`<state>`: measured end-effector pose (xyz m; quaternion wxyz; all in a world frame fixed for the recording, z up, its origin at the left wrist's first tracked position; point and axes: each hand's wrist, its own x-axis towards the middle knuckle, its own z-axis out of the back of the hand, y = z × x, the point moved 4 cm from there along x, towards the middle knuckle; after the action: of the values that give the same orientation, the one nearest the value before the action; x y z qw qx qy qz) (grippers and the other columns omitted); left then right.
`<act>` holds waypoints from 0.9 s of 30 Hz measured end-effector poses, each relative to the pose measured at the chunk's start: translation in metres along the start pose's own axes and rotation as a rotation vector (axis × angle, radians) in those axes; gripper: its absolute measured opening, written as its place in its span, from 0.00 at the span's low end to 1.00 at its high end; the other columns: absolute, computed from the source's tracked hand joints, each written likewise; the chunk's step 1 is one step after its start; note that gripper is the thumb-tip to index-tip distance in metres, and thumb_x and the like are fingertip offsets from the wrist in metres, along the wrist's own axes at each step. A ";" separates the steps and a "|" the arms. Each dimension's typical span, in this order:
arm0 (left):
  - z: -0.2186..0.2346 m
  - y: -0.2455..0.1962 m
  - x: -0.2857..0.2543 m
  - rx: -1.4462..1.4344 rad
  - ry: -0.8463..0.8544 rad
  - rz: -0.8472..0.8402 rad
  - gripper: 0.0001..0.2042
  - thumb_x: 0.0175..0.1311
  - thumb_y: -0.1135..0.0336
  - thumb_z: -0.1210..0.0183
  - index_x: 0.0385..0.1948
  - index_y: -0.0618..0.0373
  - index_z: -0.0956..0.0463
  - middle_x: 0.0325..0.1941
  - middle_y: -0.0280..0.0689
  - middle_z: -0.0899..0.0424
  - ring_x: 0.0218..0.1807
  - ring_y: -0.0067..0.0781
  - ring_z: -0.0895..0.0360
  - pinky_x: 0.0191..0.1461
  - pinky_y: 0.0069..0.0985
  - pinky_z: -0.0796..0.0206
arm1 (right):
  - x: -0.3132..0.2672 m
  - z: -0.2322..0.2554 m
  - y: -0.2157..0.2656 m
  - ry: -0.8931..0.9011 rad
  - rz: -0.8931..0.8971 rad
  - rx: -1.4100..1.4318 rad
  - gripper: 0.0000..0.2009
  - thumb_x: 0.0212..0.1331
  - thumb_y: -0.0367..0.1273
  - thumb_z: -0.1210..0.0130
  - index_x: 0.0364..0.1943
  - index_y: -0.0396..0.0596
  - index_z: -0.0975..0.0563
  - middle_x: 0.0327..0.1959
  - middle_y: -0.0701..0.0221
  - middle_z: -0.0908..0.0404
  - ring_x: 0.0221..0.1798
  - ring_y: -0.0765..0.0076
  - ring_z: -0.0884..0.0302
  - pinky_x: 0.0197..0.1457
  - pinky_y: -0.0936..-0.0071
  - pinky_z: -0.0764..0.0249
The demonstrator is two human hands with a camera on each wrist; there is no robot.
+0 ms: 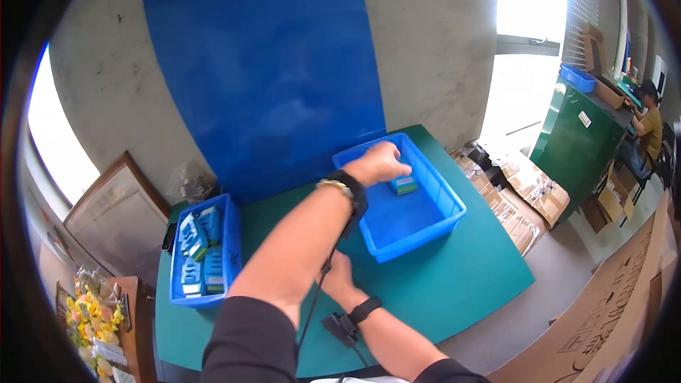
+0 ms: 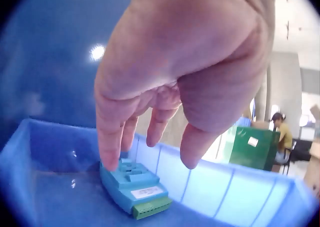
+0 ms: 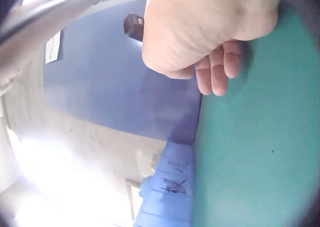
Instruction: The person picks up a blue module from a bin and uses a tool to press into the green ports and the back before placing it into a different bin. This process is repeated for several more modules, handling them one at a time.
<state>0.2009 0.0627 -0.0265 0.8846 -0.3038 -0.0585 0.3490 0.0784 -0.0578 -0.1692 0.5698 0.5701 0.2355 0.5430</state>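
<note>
A small light blue case (image 2: 134,179) is seen in the right blue bin (image 1: 404,227), at the far part of the floor and close to the right wall. Its top is turned up and is shaped in steps, with bumps and little dark gaps. A white sticker (image 2: 146,192) is stuck on it, with print too small to be read. One end is capped by a bright green strip (image 2: 152,207), which is marked by a row of tiny dark slots. The far end of the case is partly hidden by a finger.

The left hand (image 1: 381,163) is held over the case, palm down. Its fingers are spread loose and pointed down, the thumb is kept apart, and nothing is gripped. One fingertip is seen right at the top of the case, but whether it is touched cannot be told.

The right hand (image 1: 337,278) is held low at the near side of the green table (image 1: 454,280), to the left of the right bin. Its fingers are bent softly, and nothing is held in them.

More blue cases (image 1: 193,237) with green and white parts are piled in the left blue bin (image 1: 233,237), on the left side of the table.
</note>
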 end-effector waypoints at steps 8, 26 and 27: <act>-0.062 0.001 0.055 0.591 0.130 0.153 0.35 0.38 0.61 0.26 0.52 0.66 0.30 0.59 0.53 0.33 0.61 0.53 0.32 0.63 0.39 0.35 | -0.008 -0.051 -0.059 -0.237 0.143 -0.354 0.18 0.57 0.44 0.46 0.47 0.50 0.26 0.48 0.63 0.21 0.54 0.57 0.26 0.52 0.63 0.31; 0.070 -0.019 -0.116 -0.019 -0.220 -0.188 0.35 0.35 0.58 0.29 0.46 0.69 0.34 0.42 0.48 0.23 0.43 0.38 0.22 0.51 0.27 0.30 | 0.014 0.013 0.003 -0.071 -0.181 0.623 0.04 0.58 0.24 0.49 0.37 0.42 0.26 0.29 0.66 0.18 0.25 0.77 0.21 0.25 0.82 0.26; 0.070 -0.004 -0.139 -0.189 -0.248 -0.183 0.32 0.39 0.63 0.28 0.46 0.66 0.34 0.45 0.45 0.24 0.46 0.35 0.24 0.50 0.28 0.29 | 0.015 0.016 0.006 -0.047 -0.235 0.674 0.05 0.59 0.25 0.48 0.38 0.42 0.27 0.30 0.66 0.18 0.25 0.77 0.21 0.24 0.82 0.27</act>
<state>0.0767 0.0044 0.0476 0.8662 -0.3336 -0.2271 0.2947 0.0952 -0.0525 -0.1543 0.4136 0.7074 0.4523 0.3521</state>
